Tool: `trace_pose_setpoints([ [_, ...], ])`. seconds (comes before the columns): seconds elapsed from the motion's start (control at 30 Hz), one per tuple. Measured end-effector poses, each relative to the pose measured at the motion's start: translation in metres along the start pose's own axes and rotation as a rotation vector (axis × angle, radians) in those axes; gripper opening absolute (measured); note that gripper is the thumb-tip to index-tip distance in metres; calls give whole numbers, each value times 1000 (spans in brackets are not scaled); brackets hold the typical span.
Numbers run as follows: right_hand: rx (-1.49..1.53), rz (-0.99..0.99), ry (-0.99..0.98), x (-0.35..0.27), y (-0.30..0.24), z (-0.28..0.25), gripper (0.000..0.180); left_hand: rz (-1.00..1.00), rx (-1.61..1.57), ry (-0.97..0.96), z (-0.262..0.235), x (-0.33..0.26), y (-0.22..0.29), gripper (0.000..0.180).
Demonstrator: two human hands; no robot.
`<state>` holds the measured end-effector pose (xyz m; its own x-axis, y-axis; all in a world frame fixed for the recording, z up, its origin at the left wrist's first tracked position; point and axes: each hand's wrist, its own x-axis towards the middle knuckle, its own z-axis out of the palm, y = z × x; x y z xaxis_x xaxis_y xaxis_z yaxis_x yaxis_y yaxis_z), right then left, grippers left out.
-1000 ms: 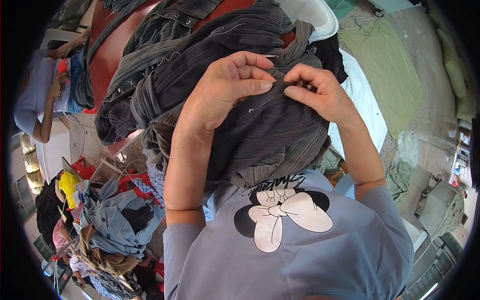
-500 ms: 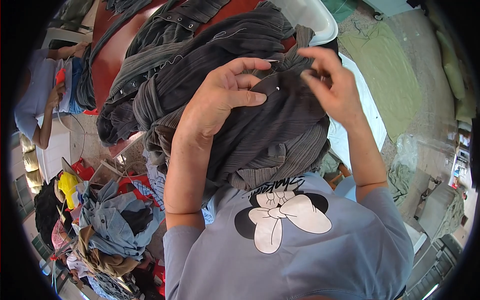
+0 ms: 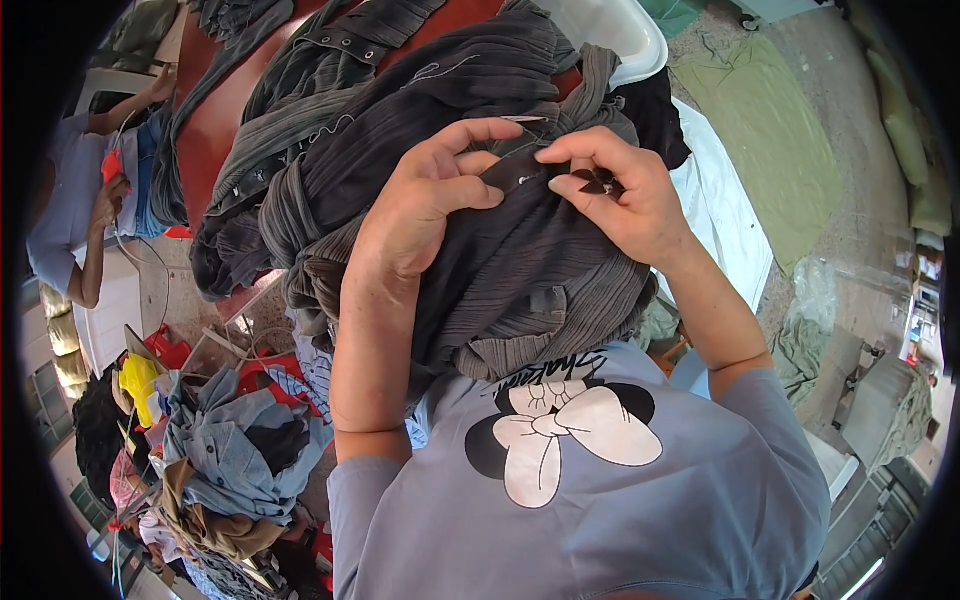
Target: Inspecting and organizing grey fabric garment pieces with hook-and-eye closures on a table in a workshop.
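Observation:
My left hand (image 3: pixel 425 195) pinches the edge of a dark ribbed garment (image 3: pixel 480 265) between thumb and fingers. A thin, pale, pointed piece (image 3: pixel 525 119) shows by its index fingertip; its kind I cannot make out. On the pinched cloth sits a small shiny whitish spot (image 3: pixel 524 181). Just to the right, my right hand (image 3: pixel 630 195) is curled with a small dark object (image 3: pixel 598 183) inside its fingers, too hidden to name. Its thumb and index fingertips are slightly apart, close to the cloth.
More dark ribbed garments (image 3: pixel 400 110) lie heaped on a red table (image 3: pixel 215 130). A white tub (image 3: pixel 640 45) stands at the far right of it. A person in a pale shirt (image 3: pixel 75 200) holds a red tool (image 3: pixel 111 165) at left. Mixed clothes (image 3: pixel 235 435) are piled lower left.
My right hand has come left and slightly down, nearer the left hand's pinch, and its dark object shows now. My left hand and the pinched edge have shifted a little left.

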<state>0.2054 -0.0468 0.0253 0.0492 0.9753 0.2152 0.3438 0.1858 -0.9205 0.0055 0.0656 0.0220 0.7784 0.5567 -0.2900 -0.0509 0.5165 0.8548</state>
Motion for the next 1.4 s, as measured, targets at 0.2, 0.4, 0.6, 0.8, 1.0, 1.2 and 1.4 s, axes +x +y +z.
trace_pose_setpoints([
  [0.2,-67,11,-110,7,4,0,15,6,36,-39,5,-1,3,65],
  [0.4,-35,20,44,4,7,-2,12,35,51,-1,6,1,1,68],
  [0.6,-330,-366,2,8,16,-6,30,39,56,-10,8,1,3,68],
  [0.8,-460,-452,0,10,14,-3,20,41,72,-19,9,0,4,68],
  [1.0,-88,-40,130,6,14,-2,11,44,85,-5,11,-1,5,67],
  [1.2,35,-20,-26,5,6,-4,18,48,103,-41,9,0,8,70],
  [1.4,-161,-187,37,0,13,-11,22,69,88,-38,9,-1,9,71],
])
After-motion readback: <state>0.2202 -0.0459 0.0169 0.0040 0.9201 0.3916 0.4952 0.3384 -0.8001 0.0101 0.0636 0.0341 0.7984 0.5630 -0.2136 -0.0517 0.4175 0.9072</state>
